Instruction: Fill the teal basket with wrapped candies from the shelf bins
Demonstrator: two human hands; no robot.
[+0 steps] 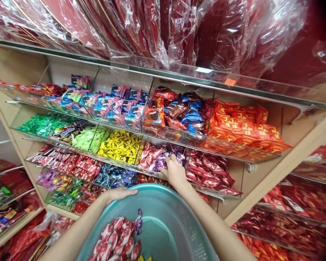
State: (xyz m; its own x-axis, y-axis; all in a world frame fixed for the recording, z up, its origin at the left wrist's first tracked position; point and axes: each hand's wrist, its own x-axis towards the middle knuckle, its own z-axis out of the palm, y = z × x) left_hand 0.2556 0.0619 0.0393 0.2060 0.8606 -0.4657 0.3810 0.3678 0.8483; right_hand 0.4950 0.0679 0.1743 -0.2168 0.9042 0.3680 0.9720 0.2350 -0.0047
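Observation:
A teal plastic basket (184, 217) fills the bottom centre, with red-and-white wrapped candies (116, 237), one purple-wrapped candy (138, 221) and a bit of yellow wrapper inside. My left hand (121, 194) grips its far left rim, thumb lying along the edge. Beyond the basket, my right hand (174, 168) reaches into a shelf compartment, its curled fingers at the purple-and-white candies (163, 159). Those fingertips are partly hidden, and whether they hold a candy is unclear. Red-and-white candies (148, 156) lie just left of them in the same compartment.
Clear shelf fronts (179, 134) run across above the right hand. Yellow candies (119, 145) are to the left, red packets (209, 170) to the right, orange packets (241, 125) above right. A slanted wooden panel (282, 166) bounds the right side.

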